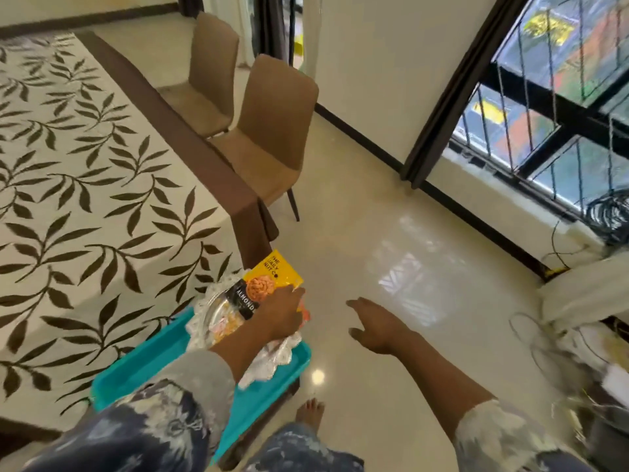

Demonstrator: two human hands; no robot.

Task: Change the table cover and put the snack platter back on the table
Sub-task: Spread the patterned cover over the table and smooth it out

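**mopsy:** Left sleeve (143, 427) filled the bottom corner. Past it the leaf-print cover (85, 199) lay flat and already on, so I'd call the swap done. Only the platter was left.

**dee:** Yep. The teal tray (136, 369) sat just beside the cover's near edge with the snack platter (212, 308) on it. The left hand (282, 316) had its fingers (295, 294) curled over the almond packet (272, 270) and, it looked like, the platter's right rim. The chairs (272, 131) stood well beyond, out of the way.

**mopsy:** One-handed on a lacy rim looked sketchy tbh. I'd have brought the right hand (374, 325) in to share the load. It hovered over the floor (391, 233), fingers spread, holding nothing.

**dee:** And clear the tray lip before swinging over. The cover had loads of room. The cables (609, 216) by the window only mattered if you stepped right.
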